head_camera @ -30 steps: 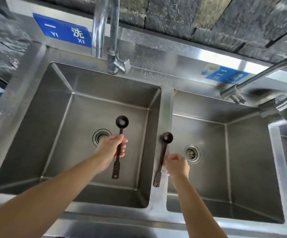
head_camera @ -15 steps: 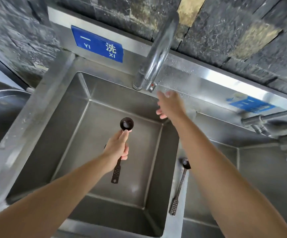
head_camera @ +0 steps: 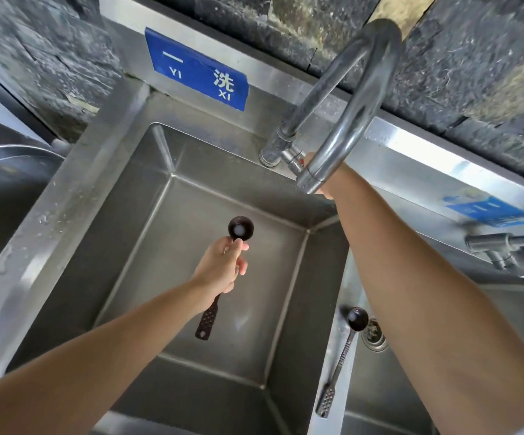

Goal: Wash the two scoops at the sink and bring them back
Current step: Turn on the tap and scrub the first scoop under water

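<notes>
My left hand (head_camera: 223,265) grips a dark brown long-handled scoop (head_camera: 240,228) by the middle of its handle and holds it over the left basin (head_camera: 122,246), bowl pointing away from me. The second scoop (head_camera: 357,320) lies on the steel divider between the two basins, bowl at the far end. My right hand (head_camera: 332,183) is stretched out to the handle at the base of the curved tap (head_camera: 348,98). The spout hides most of that hand, so its grip is not visible. No water is running.
A blue sign (head_camera: 197,70) is fixed to the steel backsplash above the left basin. The right basin has a drain (head_camera: 375,335) and a second tap (head_camera: 505,243) behind it. A large steel vessel (head_camera: 3,183) stands to the left of the sink.
My right hand let go of the second scoop on the divider and reached forward to the tap base. My view moved closer to the left basin. The left hand kept its scoop.
</notes>
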Available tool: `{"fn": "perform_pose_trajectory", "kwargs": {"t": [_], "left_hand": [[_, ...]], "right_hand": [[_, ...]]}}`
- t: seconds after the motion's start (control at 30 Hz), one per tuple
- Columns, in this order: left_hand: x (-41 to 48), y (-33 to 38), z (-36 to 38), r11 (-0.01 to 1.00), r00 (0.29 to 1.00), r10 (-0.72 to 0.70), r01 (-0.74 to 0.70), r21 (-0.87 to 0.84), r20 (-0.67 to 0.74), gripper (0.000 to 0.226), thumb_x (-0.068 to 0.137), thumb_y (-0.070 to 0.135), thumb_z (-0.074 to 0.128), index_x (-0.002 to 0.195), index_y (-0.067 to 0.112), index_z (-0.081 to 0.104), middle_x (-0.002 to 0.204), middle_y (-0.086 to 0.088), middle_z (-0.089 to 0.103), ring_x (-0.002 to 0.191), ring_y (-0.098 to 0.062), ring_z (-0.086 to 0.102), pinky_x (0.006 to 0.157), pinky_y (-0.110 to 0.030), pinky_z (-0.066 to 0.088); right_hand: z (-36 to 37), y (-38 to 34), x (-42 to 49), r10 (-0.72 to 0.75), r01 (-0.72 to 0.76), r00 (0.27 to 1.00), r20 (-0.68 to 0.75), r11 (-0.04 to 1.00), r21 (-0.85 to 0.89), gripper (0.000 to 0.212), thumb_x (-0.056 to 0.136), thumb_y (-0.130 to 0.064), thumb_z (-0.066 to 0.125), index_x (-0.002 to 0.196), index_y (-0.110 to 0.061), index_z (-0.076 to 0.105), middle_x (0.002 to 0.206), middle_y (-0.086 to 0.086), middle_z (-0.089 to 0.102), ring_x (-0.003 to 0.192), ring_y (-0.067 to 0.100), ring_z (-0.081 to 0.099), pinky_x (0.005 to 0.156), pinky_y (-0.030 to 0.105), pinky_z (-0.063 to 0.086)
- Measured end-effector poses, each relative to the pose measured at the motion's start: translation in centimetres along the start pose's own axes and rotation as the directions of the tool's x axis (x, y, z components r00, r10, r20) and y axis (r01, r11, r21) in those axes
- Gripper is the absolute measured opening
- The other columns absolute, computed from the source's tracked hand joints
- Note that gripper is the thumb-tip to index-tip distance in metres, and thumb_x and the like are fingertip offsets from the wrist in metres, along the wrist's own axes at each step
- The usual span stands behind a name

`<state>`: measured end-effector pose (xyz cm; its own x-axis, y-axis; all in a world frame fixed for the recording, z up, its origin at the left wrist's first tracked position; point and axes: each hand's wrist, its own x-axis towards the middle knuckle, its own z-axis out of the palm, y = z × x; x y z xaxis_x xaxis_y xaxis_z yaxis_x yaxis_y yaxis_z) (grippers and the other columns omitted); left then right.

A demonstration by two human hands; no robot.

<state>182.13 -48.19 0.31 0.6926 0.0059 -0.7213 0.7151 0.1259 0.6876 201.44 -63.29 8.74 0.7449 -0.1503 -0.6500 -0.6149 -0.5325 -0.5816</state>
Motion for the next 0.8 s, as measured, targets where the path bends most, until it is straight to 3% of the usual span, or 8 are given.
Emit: {"fn": "perform_pose_trajectory", "kwargs": {"t": [0.03,0.1,0.27,0.5,0.63,0.8], "left_hand": [[0.0,-0.2,0.0,1.000,1.000,-0.004,0.004,0.006,-0.004,0.026,0.103,0.035,0.041,0.102,0.017,0.061,0.046,0.006,0.051,0.037,-0.010,0.029,0.036,-0.020,0.021],[0.0,-0.6,0.0,1.000,1.000,-0.009,0.009,0.021,-0.007,0.027,0.103,0.036,0.041,0.101,0.019,0.061,0.044,0.007,0.048,0.040,-0.012,0.027,0.036,-0.021,0.020],[-0.2,-1.3,-0.1,1.000,1.000,-0.004,0.004,0.024,-0.022,0.027,0.103,0.037,0.040,0.100,0.019,0.060,0.044,0.005,0.045,0.042,-0.014,0.024,0.038,-0.020,0.019],[-0.6,-2.1,-0.1,1.000,1.000,-0.002,0.003,0.012,-0.026,0.028,0.103,0.035,0.040,0.100,0.016,0.060,0.043,0.006,0.044,0.038,-0.012,0.023,0.038,-0.021,0.018],[-0.7,-2.5,-0.1,1.000,1.000,-0.007,0.007,0.010,-0.025,0.028,0.103,0.036,0.039,0.101,0.016,0.060,0.042,0.006,0.045,0.039,-0.012,0.022,0.037,-0.020,0.018],[-0.9,-2.6,-0.3,1.000,1.000,-0.007,0.008,0.008,-0.025,0.028,0.103,0.037,0.039,0.101,0.017,0.059,0.041,0.007,0.045,0.038,-0.013,0.021,0.037,-0.019,0.018]], "right_hand": [[-0.2,0.1,0.1,0.008,-0.008,1.000,0.019,0.999,-0.034,0.035,0.101,0.004,0.036,0.070,-0.011,0.043,0.071,0.006,0.042,0.066,0.021,0.045,0.065,0.028,0.046],[-0.3,0.1,0.2,0.005,-0.005,1.000,0.004,0.998,-0.061,0.036,0.102,0.003,0.035,0.069,-0.009,0.043,0.067,0.007,0.041,0.055,0.016,0.036,0.054,0.024,0.031],[-0.7,0.2,-0.4,-0.039,0.039,0.999,0.007,0.993,-0.112,0.040,0.102,0.001,0.039,0.065,-0.011,0.042,0.066,0.008,0.041,0.056,0.015,0.038,0.055,0.025,0.032],[-0.8,0.0,-0.8,0.005,-0.005,1.000,-0.001,0.992,-0.124,0.034,0.101,0.001,0.043,0.070,-0.011,0.044,0.071,0.008,0.043,0.056,0.015,0.038,0.052,0.025,0.031],[-0.9,0.2,-0.8,0.031,-0.031,0.999,-0.012,0.998,-0.054,0.030,0.102,-0.004,0.041,0.073,-0.011,0.045,0.081,0.008,0.052,0.064,0.015,0.045,0.053,0.024,0.034],[-0.9,0.0,-1.5,0.067,-0.067,0.998,-0.005,0.998,-0.004,0.037,0.103,-0.004,0.031,0.068,-0.013,0.038,0.067,0.004,0.042,0.036,0.009,0.038,0.036,0.018,0.024]]}}
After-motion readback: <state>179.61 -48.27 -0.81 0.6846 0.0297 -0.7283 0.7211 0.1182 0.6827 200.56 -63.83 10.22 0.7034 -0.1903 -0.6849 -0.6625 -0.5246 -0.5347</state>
